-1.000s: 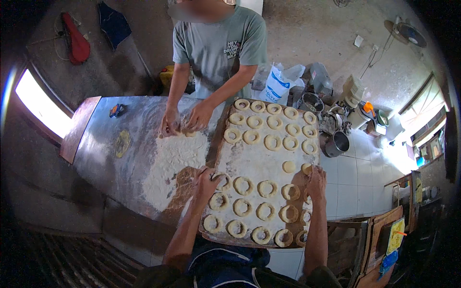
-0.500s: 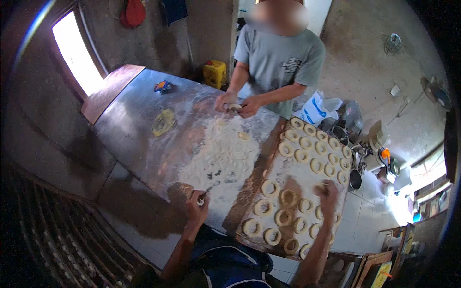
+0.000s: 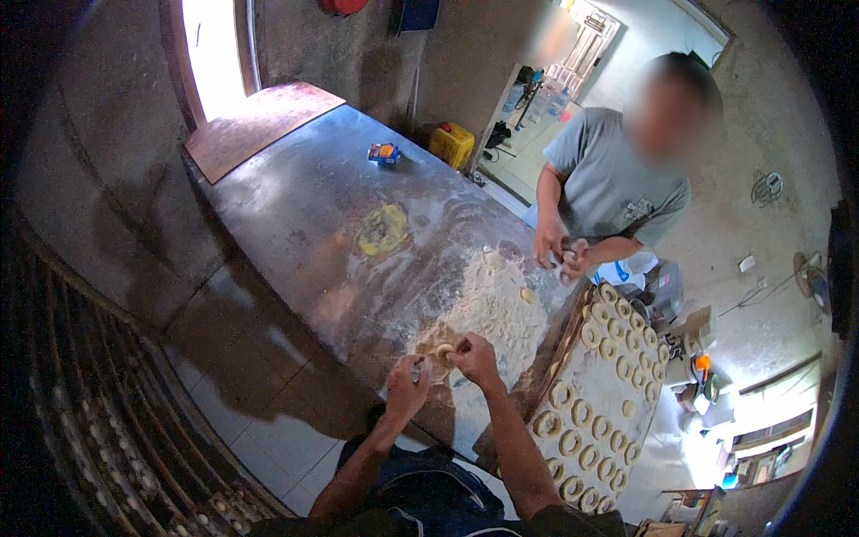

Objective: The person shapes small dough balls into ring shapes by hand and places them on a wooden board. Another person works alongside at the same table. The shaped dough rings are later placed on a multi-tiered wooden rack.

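Note:
Over the near edge of the floury metal tabletop (image 3: 304, 206), my two hands are close together. My right hand (image 3: 476, 362) pinches the side of a pale dough ring (image 3: 445, 352). Beside the ring, my left hand (image 3: 408, 388) is closed, with something small and greyish between thumb and fingers, too unclear to name. Beyond my hands spreads loose white flour (image 3: 501, 313), with a small dough piece (image 3: 528, 294) lying on it. To the right, many dough rings (image 3: 581, 413) lie in rows on a floured board (image 3: 573, 362).
Across the table a person in a grey shirt (image 3: 595, 166) handles a small piece of dough. A yellowish flattened patch (image 3: 383, 229) and a blue packet (image 3: 384, 154) lie farther left. A brown board (image 3: 259, 125) covers the far left corner; a rack (image 3: 116, 430) stands at lower left.
My right hand has come from over the board of rings back to my left hand, and now grips a dough ring. The view has swung left, so the table appears farther right.

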The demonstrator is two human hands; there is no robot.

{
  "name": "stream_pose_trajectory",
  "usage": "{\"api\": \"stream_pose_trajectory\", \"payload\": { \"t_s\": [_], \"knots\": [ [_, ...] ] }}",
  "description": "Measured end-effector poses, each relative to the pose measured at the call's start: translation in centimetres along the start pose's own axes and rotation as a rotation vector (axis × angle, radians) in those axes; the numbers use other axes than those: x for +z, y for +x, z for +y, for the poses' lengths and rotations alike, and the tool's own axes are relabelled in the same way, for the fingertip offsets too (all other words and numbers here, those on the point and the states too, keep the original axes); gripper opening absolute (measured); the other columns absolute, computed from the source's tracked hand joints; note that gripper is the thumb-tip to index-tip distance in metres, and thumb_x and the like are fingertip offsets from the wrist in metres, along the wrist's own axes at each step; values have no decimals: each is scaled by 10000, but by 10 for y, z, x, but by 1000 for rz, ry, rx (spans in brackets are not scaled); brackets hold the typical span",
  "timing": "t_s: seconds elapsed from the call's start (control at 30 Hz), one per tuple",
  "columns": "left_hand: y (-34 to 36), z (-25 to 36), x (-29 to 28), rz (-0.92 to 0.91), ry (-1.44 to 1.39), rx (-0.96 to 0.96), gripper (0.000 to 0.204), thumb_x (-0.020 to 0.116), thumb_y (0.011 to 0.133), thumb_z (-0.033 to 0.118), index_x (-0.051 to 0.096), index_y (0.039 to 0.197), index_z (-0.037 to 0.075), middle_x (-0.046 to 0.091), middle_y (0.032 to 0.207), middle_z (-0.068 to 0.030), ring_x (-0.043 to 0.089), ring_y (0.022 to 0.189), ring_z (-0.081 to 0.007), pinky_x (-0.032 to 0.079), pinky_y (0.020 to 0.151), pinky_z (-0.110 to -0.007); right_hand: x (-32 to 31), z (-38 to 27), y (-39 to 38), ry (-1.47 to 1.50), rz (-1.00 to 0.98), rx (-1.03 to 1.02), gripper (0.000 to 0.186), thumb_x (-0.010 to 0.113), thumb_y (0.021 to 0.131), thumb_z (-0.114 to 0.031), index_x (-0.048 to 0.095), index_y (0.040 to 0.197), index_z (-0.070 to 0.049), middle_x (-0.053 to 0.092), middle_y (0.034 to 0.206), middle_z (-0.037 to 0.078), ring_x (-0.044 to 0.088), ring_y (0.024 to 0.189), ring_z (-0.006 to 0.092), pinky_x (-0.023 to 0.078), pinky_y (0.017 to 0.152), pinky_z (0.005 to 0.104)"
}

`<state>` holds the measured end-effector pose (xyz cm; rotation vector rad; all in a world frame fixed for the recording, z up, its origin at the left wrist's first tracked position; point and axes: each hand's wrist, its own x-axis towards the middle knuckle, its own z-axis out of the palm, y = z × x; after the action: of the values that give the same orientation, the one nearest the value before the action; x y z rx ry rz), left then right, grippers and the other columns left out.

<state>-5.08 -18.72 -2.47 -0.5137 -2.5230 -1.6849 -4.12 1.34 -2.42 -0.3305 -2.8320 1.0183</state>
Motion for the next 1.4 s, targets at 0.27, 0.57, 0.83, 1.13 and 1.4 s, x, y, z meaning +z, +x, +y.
{"api": "stream_pose_trajectory", "payload": {
  "t_s": [0.27, 0.57, 0.83, 1.13, 1.4],
  "knots": [
    [34, 30, 5, -215, -429, -221, 240, 651, 930, 208, 697, 1045, 3, 708, 934, -88, 658, 851, -157, 516, 760, -325, -1, -43, -49, 709, 224, 224, 262, 720, 819, 8, 527, 995, -13, 666, 917, 100, 674, 840, 173, 570, 751, 323],
    [45, 58, -6, -299, -395, -84, 231, 618, 964, 198, 649, 1101, 15, 659, 1023, -130, 656, 950, -218, 551, 793, -337, -33, -91, -49, 777, 345, 206, 524, 732, 798, -55, 447, 1230, 26, 677, 959, 143, 686, 857, 200, 570, 721, 322],
    [52, 52, -8, -696, -1151, -236, 369, 660, 901, 105, 505, 1221, 4, 603, 1021, -46, 585, 885, -130, 515, 749, -280, -52, -73, -49, 1489, 124, 348, 365, 569, 922, -263, 506, 1180, -12, 629, 873, 113, 626, 797, 208, 533, 694, 324],
    [49, 70, 24, -581, -895, -188, 253, 478, 987, 327, 443, 1001, 77, 505, 819, -56, 587, 776, -178, 498, 705, -330, -49, -67, -56, 1044, 281, 444, 596, 403, 1007, -514, 616, 758, -16, 623, 722, 105, 586, 647, 186, 461, 597, 331],
    [35, 59, 78, -420, -1300, -558, 403, 388, 1009, 418, 404, 768, 94, 374, 680, 14, 445, 613, -140, 422, 571, -364, -72, -95, -69, 858, 402, 444, 654, 389, 1014, -515, 653, 763, 28, 527, 609, 43, 500, 578, 149, 429, 549, 329]
  ]
}}
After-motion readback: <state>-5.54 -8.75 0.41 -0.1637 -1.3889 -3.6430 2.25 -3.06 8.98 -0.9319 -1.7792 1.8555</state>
